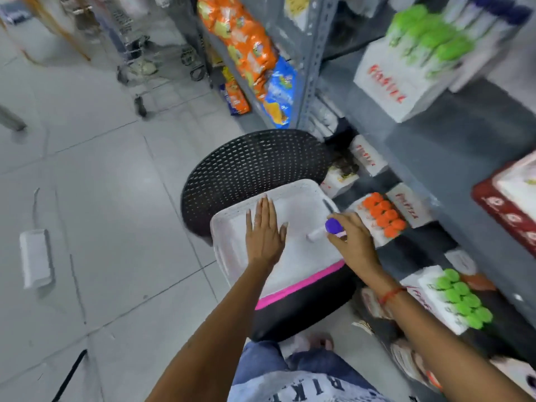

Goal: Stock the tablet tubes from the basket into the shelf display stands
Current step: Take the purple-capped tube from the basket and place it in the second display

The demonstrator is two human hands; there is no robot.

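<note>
A white basket [232, 224] with a pink front edge rests on a black perforated stool [249, 166]. My left hand [265, 233] lies flat and open inside the basket, holding nothing. My right hand [352, 239] hovers over the basket's right rim, closed on a white tablet tube with a purple cap [333, 226]. On the shelves to the right stand white display stands: one with orange-capped tubes [384, 219], one with green-capped tubes [461, 300] lower down, and another green-capped set [429, 39] on the upper shelf. The picture is motion-blurred.
Grey metal shelving [452, 134] fills the right side. Orange and blue snack bags [249, 53] hang on the rack behind the stool. A shopping trolley [145, 53] stands at the back left. A white object [36, 258] lies on the tiled floor at left.
</note>
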